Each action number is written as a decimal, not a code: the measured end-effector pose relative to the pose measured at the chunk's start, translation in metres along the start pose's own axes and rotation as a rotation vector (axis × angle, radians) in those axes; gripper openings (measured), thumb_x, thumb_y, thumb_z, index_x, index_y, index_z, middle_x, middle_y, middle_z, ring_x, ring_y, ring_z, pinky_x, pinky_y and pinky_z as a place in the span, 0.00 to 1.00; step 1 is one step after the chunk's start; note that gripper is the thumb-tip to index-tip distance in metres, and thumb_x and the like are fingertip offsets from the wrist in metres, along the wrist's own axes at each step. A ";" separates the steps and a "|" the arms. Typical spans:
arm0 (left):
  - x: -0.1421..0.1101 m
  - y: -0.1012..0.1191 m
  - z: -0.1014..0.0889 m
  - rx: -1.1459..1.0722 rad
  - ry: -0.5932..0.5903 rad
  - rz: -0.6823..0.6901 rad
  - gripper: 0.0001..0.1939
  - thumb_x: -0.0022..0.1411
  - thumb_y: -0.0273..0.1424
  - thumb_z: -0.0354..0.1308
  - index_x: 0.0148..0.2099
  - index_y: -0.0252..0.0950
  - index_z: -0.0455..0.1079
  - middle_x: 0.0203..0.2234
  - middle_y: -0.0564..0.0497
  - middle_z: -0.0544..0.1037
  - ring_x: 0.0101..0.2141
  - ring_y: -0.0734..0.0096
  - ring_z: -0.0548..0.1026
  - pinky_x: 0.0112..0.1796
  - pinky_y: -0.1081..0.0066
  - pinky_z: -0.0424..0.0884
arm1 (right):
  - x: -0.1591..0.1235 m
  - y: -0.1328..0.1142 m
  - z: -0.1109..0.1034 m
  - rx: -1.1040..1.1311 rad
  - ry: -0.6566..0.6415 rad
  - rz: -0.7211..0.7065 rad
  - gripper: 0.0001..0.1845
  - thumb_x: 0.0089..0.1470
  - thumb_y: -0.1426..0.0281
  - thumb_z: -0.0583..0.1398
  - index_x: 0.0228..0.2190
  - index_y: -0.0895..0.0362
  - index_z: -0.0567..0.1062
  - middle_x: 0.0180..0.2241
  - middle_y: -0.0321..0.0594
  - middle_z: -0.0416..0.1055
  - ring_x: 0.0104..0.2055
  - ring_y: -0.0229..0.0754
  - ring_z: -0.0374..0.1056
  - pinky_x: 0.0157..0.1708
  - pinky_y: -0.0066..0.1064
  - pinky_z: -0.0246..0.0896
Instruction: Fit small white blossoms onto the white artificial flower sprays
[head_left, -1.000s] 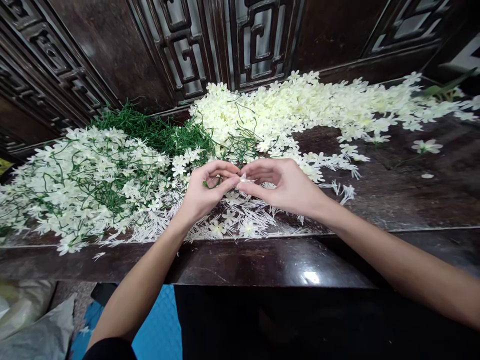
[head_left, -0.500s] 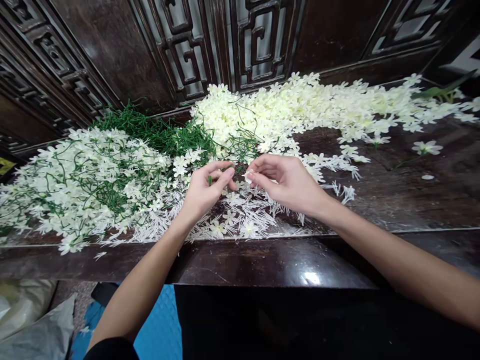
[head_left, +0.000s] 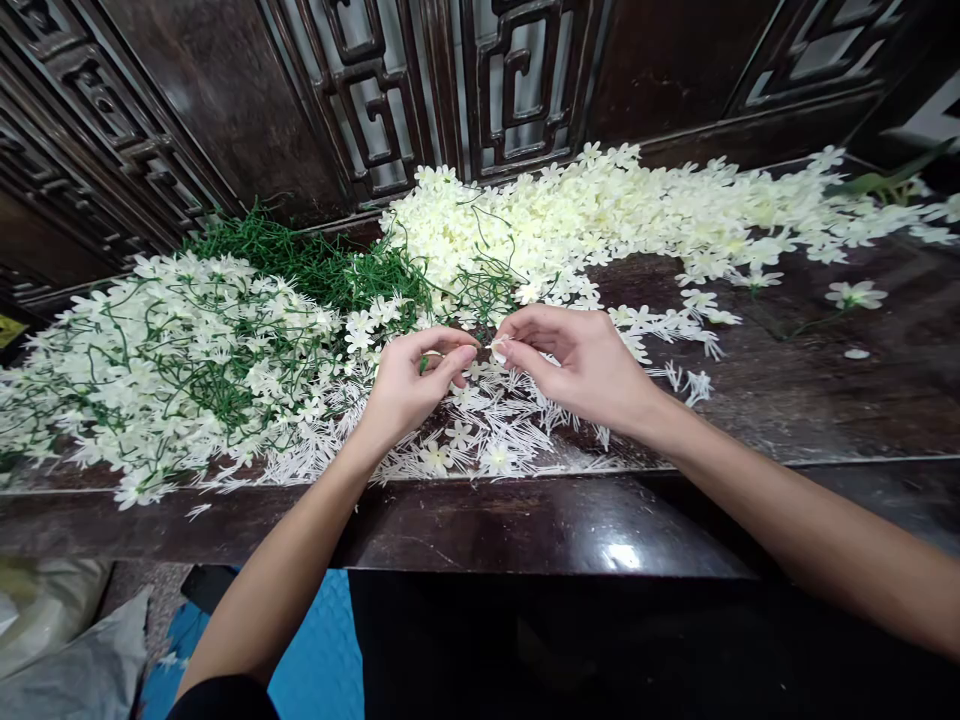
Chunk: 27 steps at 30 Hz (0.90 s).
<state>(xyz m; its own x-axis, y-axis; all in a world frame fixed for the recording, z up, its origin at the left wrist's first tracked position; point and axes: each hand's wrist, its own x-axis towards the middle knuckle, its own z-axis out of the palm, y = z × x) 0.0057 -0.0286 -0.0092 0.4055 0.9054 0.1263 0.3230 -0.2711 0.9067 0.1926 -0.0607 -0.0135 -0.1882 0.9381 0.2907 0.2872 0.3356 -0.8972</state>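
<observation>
My right hand (head_left: 574, 355) is closed in a pinch on a small white artificial flower (head_left: 498, 349), seen edge-on at the fingertips. Just to its left, my left hand (head_left: 420, 380) pinches a thin green stem (head_left: 426, 362), part of which shows behind the thumb. A thin pale tip reaches from the left fingertips to the flower; whether it has gone through cannot be made out. Below both hands lie loose white stamen-like sprigs (head_left: 517, 430) with a few open flowers among them. Green stems (head_left: 484, 285) rest just beyond the fingertips.
Left, flowers on green stems form a large heap (head_left: 187, 350). Behind it is a pile of bare green stems (head_left: 300, 260). Cream flower heads (head_left: 637, 210) stretch along the back against a carved wooden panel (head_left: 525, 90). A single stemmed flower (head_left: 855, 294) lies right on the dark wooden bench (head_left: 825, 400).
My left hand has shifted slightly right and down, bringing its fingertips up to the flower. The right hand stays nearly in place, still pinching the flower.
</observation>
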 end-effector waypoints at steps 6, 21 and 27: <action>0.001 -0.002 -0.001 0.052 0.007 0.021 0.06 0.57 0.31 0.62 0.35 0.34 0.76 0.27 0.48 0.79 0.25 0.73 0.73 0.25 0.72 0.69 | 0.000 0.001 0.000 -0.009 0.002 -0.002 0.04 0.55 0.70 0.60 0.32 0.57 0.74 0.31 0.41 0.74 0.32 0.42 0.70 0.33 0.41 0.71; -0.001 -0.002 0.001 0.204 0.013 0.140 0.06 0.59 0.31 0.59 0.36 0.34 0.76 0.29 0.49 0.80 0.28 0.72 0.73 0.29 0.72 0.68 | -0.001 0.002 0.001 -0.211 -0.006 -0.125 0.08 0.57 0.73 0.56 0.33 0.57 0.76 0.29 0.40 0.75 0.29 0.41 0.69 0.26 0.37 0.66; -0.002 -0.002 0.003 0.264 0.021 0.208 0.05 0.60 0.28 0.59 0.35 0.34 0.75 0.28 0.51 0.80 0.27 0.74 0.74 0.29 0.73 0.68 | -0.001 0.010 0.001 -0.347 -0.028 -0.257 0.07 0.58 0.75 0.55 0.34 0.59 0.74 0.27 0.40 0.74 0.24 0.37 0.67 0.21 0.33 0.63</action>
<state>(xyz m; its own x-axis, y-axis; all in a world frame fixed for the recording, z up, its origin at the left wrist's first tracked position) 0.0070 -0.0306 -0.0125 0.4689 0.8275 0.3089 0.4467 -0.5239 0.7253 0.1948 -0.0581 -0.0229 -0.3190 0.8190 0.4769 0.5258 0.5716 -0.6299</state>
